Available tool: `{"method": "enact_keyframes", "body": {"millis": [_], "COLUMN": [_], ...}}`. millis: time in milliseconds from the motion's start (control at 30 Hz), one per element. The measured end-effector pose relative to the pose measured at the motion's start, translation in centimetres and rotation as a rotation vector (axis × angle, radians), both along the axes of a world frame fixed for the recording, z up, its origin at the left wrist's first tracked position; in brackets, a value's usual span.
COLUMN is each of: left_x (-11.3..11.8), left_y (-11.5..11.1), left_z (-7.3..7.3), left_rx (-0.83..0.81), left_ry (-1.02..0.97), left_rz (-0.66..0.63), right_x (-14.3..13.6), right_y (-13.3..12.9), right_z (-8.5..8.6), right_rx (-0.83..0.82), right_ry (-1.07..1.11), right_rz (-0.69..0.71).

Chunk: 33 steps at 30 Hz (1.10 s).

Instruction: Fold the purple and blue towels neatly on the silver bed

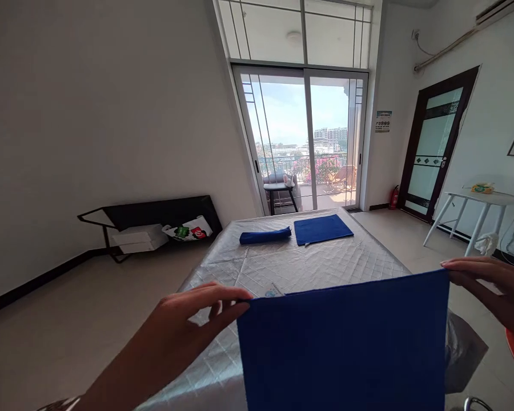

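A dark blue cloth (346,342) hangs upright in front of me, its top edge stretched nearly straight and its lower part cut off by the frame. My left hand (201,311) pinches its upper left corner between thumb and fingers. At the upper right corner, my right hand (488,282) grips it the same way. Beyond it, on a quilted silvery covered surface (321,265), lie a rolled blue cloth (265,235) and a flat, rectangular blue cloth (323,229) side by side. Both are out of reach of my hands.
A black frame seat (163,211) lies tipped along the left wall, with white boxes (139,238) and a printed bag (191,229) by it. Sliding glass doors (308,137) stand behind. A white table (484,197), a fire extinguisher (394,197) and a dark-framed door (439,142) are at right.
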<state>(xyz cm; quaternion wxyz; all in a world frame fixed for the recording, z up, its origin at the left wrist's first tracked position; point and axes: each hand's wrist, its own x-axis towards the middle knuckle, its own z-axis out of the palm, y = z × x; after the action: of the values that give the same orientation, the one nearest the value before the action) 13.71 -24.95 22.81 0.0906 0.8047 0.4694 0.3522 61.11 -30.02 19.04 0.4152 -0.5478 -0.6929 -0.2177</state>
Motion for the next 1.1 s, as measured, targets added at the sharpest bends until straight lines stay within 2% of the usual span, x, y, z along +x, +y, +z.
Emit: {"method": "enact_keyframes", "body": {"millis": [133, 200, 267, 333, 467, 533, 567, 633, 700, 833, 900, 933, 1000, 1100], "left_x": [2.0, 3.1, 4.4, 6.0, 8.7, 9.3, 9.5, 9.7, 10.0, 10.8, 11.0, 11.0, 10.8, 10.5], "left_y": [9.5, 15.2, 21.0, 26.5, 35.3, 38.4, 39.7, 41.6, 42.8, 42.4, 41.6, 41.2, 40.6, 40.3], "left_z": [-0.2, -0.5, 0.0, 1.3, 4.3, 4.3, 3.6, 0.6, -4.3, -16.2, -21.1, -22.8, -25.0, -25.8], "left_rx": [-0.215, -0.289, -0.308, -0.247, 0.062, 0.205, 0.25, 0.284, 0.249, 0.054, -0.006, -0.034, -0.061, -0.025], "left_ry": [-0.017, -0.062, -0.109, -0.171, -0.303, -0.303, -0.291, -0.257, -0.206, -0.001, 0.048, 0.082, 0.145, 0.191], "left_rz": [-0.071, -0.116, -0.107, -0.045, 0.143, 0.19, 0.199, 0.208, 0.207, 0.167, 0.136, 0.124, 0.111, 0.118], "right_x": [-0.3, 0.0, 0.4, 0.6, 0.4, 0.4, 0.5, 0.6, 0.7, 0.4, 0.3, 0.4, 0.7, 1.5], "right_y": [8.2, 13.8, 20.1, 26.5, 37.4, 41.2, 42.7, 45.1, 46.6, 47.2, 46.9, 46.7, 46.3, 45.7], "right_z": [2.1, 3.1, 4.3, 6.0, 9.4, 9.9, 9.6, 7.4, 3.2, -8.2, -13.4, -15.4, -18.0, -19.1], "right_rx": [-0.265, -0.386, -0.424, -0.358, -0.171, -0.1, -0.078, -0.083, -0.142, -0.4, -0.534, -0.575, -0.603, -0.549], "right_ry": [0.078, 0.131, 0.155, 0.163, 0.215, 0.246, 0.266, 0.306, 0.326, 0.296, 0.243, 0.216, 0.176, 0.152], "right_rz": [0.153, 0.15, 0.114, 0.075, 0.063, 0.071, 0.069, 0.055, 0.029, -0.037, -0.056, -0.061, -0.061, -0.025]}}
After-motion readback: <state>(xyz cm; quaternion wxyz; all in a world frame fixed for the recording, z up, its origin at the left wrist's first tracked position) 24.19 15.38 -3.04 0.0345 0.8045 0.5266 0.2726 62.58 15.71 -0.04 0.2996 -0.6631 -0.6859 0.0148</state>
